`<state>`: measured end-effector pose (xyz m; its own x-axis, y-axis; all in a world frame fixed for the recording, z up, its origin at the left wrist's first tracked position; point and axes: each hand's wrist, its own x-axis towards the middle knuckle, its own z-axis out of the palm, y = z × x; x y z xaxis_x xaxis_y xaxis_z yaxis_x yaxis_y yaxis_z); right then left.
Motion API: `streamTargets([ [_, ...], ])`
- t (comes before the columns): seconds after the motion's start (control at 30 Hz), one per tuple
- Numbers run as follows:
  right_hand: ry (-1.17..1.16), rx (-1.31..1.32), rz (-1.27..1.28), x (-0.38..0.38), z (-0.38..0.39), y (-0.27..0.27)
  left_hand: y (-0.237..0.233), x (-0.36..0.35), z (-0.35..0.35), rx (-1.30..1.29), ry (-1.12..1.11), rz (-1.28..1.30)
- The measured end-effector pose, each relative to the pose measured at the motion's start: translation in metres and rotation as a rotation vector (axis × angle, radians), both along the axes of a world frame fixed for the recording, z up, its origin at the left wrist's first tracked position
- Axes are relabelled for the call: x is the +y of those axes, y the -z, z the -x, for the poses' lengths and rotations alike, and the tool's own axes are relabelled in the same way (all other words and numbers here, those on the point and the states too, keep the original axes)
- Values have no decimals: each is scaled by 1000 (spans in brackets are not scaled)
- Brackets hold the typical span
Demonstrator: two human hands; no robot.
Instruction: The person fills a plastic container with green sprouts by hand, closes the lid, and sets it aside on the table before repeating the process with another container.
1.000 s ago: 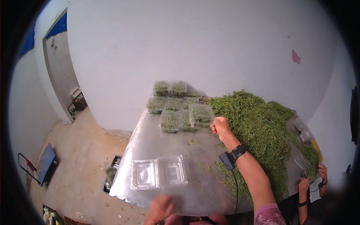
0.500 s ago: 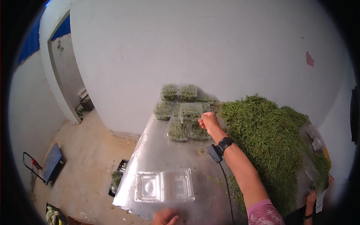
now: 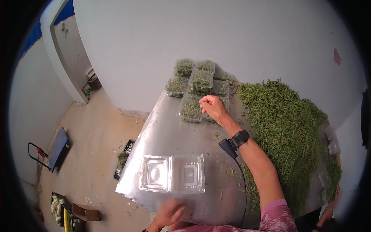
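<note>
My right hand (image 3: 213,108), loosely curled with its fingertips apart, hovers over the front filled boxes at the stack's near side. No box is in its grasp. Just beyond it, a clear plastic box of green sprigs (image 3: 201,80) rests on top of other boxes. A front box (image 3: 191,109) lies just left of the fingers. My left hand (image 3: 171,212) is near the table's front edge, its thumb apart and its fingers smeared by motion; nothing shows in it. In front of it, an empty clear clamshell box (image 3: 155,173) lies open on the metal table (image 3: 154,133).
A large heap of green sprigs (image 3: 282,135) covers the table's right side. A cable (image 3: 244,181) runs from my right wrist device. Another person's hand (image 3: 328,212) shows at the lower right. On the floor stand a blue trolley (image 3: 58,149) and a cardboard box (image 3: 85,212).
The view has tilted down. The top box sits slightly farther back on the stack, and my right hand has come away from it. My left hand has come further into view.
</note>
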<state>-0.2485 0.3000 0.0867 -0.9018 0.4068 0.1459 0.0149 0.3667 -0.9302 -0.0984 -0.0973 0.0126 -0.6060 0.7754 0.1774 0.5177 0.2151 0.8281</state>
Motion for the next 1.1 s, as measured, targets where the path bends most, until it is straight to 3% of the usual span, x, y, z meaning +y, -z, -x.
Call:
streamTargets([
  [0.17,-309,-122,-14,-53,-65,-18,-6,2,0,-10,-2,-6],
  [0.27,-416,-223,-261,-85,-108,-29,1,5,-1,54,-24,-84],
  [0.37,-399,-61,-513,-101,-145,-28,1,6,-3,56,-21,-76],
  [0.57,-312,26,-508,-139,-204,-17,-2,7,-9,11,-59,-63],
  [0.63,-330,52,-618,-157,-220,-3,1,6,-9,10,-70,-45],
  [0.8,-209,-81,-822,-188,-242,27,2,8,-12,-48,-86,-67],
  [0.97,-97,20,-686,-183,-251,48,3,5,-12,-47,-72,-94],
  [1.1,-18,44,-530,-183,-276,31,4,6,-12,-23,-81,-82],
])
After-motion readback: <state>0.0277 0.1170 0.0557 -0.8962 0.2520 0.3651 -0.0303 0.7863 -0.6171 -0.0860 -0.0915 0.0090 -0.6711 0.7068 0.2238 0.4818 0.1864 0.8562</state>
